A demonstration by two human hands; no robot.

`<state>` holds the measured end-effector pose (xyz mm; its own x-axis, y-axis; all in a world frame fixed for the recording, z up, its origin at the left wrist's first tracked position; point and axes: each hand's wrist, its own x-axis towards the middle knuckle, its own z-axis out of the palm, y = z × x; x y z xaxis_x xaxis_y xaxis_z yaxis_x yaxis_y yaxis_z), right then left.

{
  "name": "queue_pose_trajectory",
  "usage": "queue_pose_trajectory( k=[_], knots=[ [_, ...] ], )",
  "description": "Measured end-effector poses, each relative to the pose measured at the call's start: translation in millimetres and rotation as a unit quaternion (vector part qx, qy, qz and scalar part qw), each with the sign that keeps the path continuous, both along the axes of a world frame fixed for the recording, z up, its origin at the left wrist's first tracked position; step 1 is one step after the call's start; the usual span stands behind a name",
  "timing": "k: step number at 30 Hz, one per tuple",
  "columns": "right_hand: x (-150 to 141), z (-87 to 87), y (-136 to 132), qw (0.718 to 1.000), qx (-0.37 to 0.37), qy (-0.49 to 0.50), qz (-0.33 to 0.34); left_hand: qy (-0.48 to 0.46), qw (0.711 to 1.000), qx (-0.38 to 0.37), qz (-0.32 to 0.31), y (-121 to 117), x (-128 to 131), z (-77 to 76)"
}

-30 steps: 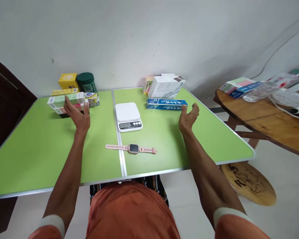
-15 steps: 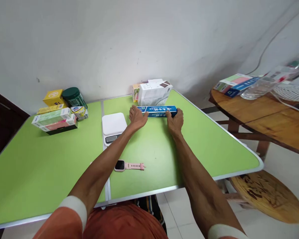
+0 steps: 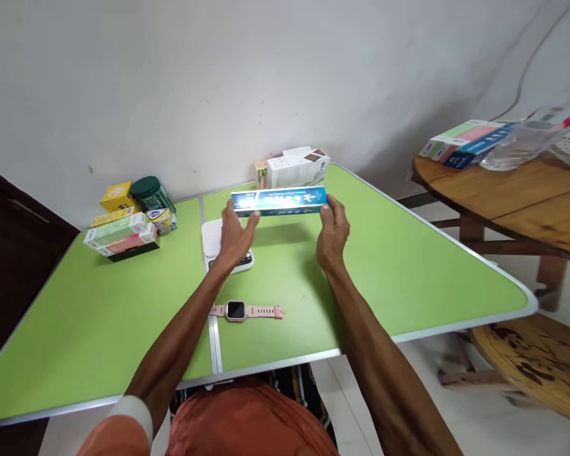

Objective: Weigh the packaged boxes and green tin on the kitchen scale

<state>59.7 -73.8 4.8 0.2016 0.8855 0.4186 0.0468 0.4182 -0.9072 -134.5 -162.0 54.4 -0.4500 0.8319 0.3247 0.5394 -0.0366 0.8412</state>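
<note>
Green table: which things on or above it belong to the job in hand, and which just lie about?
In use: blue box, held by left hand and right hand.

Apparently lying about: watch, jar, yellow box, white box; scale unclear.

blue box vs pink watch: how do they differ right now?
Pose: the blue box is held above the green table, left hand and right hand at its ends; the pink watch lies on the table, untouched.
Shape: the box is a long block; the watch is a flat strap with a dark, squarish screen.
Shared: both stretch roughly left to right in view.
</note>
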Motion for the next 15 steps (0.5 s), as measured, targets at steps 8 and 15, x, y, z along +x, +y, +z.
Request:
queue_pose_trajectory(
  k=[8,15],
  knots=[
    [-74,2.0,-66,0.977,0.007,-0.013,0.214,-0.039,0.990,0.007,0.132,-106,-83,-19.5],
    [-77,-13.0,-65,0.969,-0.057,-0.044,0.235,-0.060,0.991,-0.010,0.122,-117,-98,-44.1]
  ],
)
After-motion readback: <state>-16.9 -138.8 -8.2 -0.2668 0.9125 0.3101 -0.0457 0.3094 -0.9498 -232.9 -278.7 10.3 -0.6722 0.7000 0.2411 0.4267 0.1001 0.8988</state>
